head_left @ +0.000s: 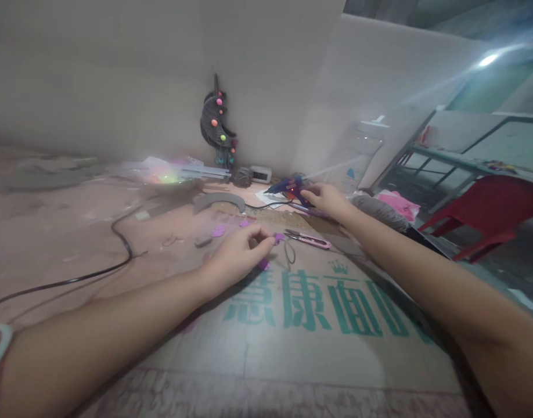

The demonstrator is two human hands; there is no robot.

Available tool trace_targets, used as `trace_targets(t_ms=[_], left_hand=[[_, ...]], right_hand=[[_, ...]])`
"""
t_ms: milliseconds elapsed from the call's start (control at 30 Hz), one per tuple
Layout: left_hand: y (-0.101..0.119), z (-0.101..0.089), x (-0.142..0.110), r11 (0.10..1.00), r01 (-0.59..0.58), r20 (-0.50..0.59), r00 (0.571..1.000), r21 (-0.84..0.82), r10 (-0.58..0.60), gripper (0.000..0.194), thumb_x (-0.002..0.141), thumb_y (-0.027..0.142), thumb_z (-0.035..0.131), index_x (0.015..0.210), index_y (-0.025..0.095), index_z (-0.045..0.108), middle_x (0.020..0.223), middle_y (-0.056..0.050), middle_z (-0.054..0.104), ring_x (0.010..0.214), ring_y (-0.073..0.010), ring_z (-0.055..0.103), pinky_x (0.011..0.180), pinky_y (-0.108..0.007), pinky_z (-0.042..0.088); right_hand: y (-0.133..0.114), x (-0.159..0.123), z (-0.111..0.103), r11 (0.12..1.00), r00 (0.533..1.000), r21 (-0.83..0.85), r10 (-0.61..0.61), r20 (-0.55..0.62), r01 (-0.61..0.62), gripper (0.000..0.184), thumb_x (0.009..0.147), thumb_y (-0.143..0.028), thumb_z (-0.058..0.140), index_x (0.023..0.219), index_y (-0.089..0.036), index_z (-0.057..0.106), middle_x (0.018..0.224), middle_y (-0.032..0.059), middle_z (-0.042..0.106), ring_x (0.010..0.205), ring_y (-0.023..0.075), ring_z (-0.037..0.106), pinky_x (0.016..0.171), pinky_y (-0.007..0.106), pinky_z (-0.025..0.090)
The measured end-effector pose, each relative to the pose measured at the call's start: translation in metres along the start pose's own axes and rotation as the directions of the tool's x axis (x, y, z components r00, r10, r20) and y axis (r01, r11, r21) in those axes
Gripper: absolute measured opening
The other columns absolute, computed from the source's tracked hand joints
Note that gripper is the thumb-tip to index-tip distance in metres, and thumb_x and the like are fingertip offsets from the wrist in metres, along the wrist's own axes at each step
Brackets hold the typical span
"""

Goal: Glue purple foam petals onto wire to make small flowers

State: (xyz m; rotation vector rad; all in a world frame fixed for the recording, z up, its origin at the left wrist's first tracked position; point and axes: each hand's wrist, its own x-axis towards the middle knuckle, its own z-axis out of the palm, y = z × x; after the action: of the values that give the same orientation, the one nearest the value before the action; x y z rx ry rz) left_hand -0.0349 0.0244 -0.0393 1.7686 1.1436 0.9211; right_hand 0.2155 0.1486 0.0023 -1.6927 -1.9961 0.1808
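My left hand [236, 255] is closed in a pinch on a small purple piece [278, 237], with a thin grey cord loop [290, 253] hanging beside it. Farther back, my right hand [330, 200] has its fingers closed around the rear of a dark blue hot glue gun [288, 186], whose nozzle points left over a white paper [269, 199]. Pink-handled thread snips [312, 240] lie just right of the left hand. Several purple scraps [218, 230] and a small grey piece [202, 241] are scattered about that hand. A grey crescent [220, 201] rests behind them.
Against the wall stands a grey moon ornament [212, 122] with coloured dots. Grey yarn [243, 176], a small white device [262, 173] and a plastic bag [162, 173] sit near it. A black cable [127, 244] crosses the left side. A clear bottle [360, 154] and red chair [497, 209] are right.
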Motion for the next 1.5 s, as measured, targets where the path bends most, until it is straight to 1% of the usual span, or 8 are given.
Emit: trace_targets(t_ms=[133, 267, 433, 567, 700, 833, 1233, 1500], left_hand=[[0.0, 0.0, 0.0, 0.999, -0.02, -0.008, 1.0, 0.028, 0.02, 0.025, 0.089, 0.043, 0.054, 0.08, 0.019, 0.059, 0.067, 0.002, 0.062, 0.062, -0.0147, 0.057, 0.059, -0.025, 0.04], [-0.001, 0.0, 0.0, 0.998, -0.041, -0.015, 0.999, 0.056, 0.041, 0.026, 0.09, 0.043, 0.053, 0.082, 0.019, 0.06, 0.069, 0.001, 0.063, 0.061, -0.014, 0.056, 0.058, -0.024, 0.04], [-0.001, -0.001, -0.001, 0.996, -0.052, -0.004, 0.999, 0.077, 0.052, 0.028, 0.091, 0.045, 0.053, 0.082, 0.019, 0.059, 0.065, 0.002, 0.059, 0.058, -0.0128, 0.052, 0.057, -0.025, 0.038], [0.001, -0.002, -0.001, 0.994, -0.061, -0.009, 0.998, 0.089, 0.062, 0.028, 0.091, 0.043, 0.053, 0.079, 0.019, 0.058, 0.068, 0.002, 0.058, 0.063, -0.0134, 0.053, 0.06, -0.026, 0.038], [0.002, -0.002, -0.001, 0.994, -0.061, -0.006, 0.998, 0.09, 0.062, 0.027, 0.091, 0.043, 0.053, 0.079, 0.019, 0.058, 0.07, 0.002, 0.06, 0.066, -0.014, 0.055, 0.064, -0.027, 0.04], [0.003, -0.003, -0.002, 0.99, -0.059, -0.003, 0.998, 0.13, 0.06, 0.027, 0.09, 0.043, 0.053, 0.079, 0.019, 0.058, 0.07, 0.002, 0.061, 0.066, -0.0148, 0.056, 0.065, -0.027, 0.04], [0.004, -0.003, -0.003, 0.988, -0.076, 0.034, 0.997, 0.137, 0.072, 0.025, 0.089, 0.04, 0.053, 0.079, 0.019, 0.059, 0.068, 0.001, 0.065, 0.065, -0.0155, 0.06, 0.064, -0.027, 0.042], [0.007, -0.001, -0.004, 0.984, -0.099, 0.076, 0.993, 0.147, 0.088, 0.023, 0.088, 0.036, 0.052, 0.076, 0.019, 0.06, 0.071, 0.0, 0.066, 0.068, -0.0151, 0.059, 0.064, -0.026, 0.042]], right_hand=[[-0.023, -0.054, -0.012, 0.998, 0.996, 0.056, -0.021, -0.087, 0.026, 0.029, 0.088, -0.045, 0.056, 0.085, -0.017, 0.062, 0.086, 0.0069, 0.07, 0.075, 0.0178, 0.062, 0.07, 0.029, 0.046], [-0.057, -0.112, -0.01, 0.705, 0.96, 0.688, -0.036, 0.278, -0.173, 0.039, 0.083, -0.055, 0.061, 0.085, -0.022, 0.041, 0.1, 0.0042, 0.069, 0.042, 0.0068, 0.05, 0.039, 0.023, 0.038], [-0.07, -0.14, 0.006, 0.605, 0.922, 0.739, -0.022, 0.387, -0.296, 0.044, 0.076, -0.038, 0.073, 0.096, -0.026, 0.036, 0.088, -0.0033, 0.067, 0.04, 0.0072, 0.052, 0.036, 0.021, 0.042], [-0.063, -0.136, 0.011, 0.622, 0.934, 0.744, -0.056, 0.354, -0.245, 0.033, 0.082, -0.035, 0.065, 0.102, -0.023, 0.042, 0.06, -0.009, 0.056, 0.044, 0.0084, 0.049, 0.042, 0.02, 0.042], [-0.057, -0.134, 0.009, 0.77, 0.983, 0.638, -0.102, 0.155, -0.021, 0.024, 0.084, -0.037, 0.064, 0.098, -0.019, 0.055, 0.063, -0.0058, 0.055, 0.052, 0.0091, 0.051, 0.05, 0.022, 0.041], [-0.059, -0.136, 0.008, 0.883, 0.989, 0.467, -0.104, 0.106, 0.043, 0.017, 0.085, -0.035, 0.064, 0.086, -0.018, 0.065, 0.067, -0.001, 0.062, 0.056, 0.0104, 0.053, 0.053, 0.025, 0.041], [-0.054, -0.129, 0.014, 0.869, 0.981, 0.495, -0.075, 0.179, -0.024, 0.017, 0.084, -0.036, 0.063, 0.086, -0.019, 0.066, 0.07, -0.0003, 0.066, 0.057, 0.0121, 0.056, 0.055, 0.025, 0.044], [-0.052, -0.128, 0.013, 0.908, 0.981, 0.38, -0.193, 0.007, 0.176, 0.009, 0.085, -0.027, 0.062, 0.086, -0.019, 0.067, 0.083, 0.0019, 0.068, 0.076, 0.0152, 0.061, 0.072, 0.028, 0.047]])
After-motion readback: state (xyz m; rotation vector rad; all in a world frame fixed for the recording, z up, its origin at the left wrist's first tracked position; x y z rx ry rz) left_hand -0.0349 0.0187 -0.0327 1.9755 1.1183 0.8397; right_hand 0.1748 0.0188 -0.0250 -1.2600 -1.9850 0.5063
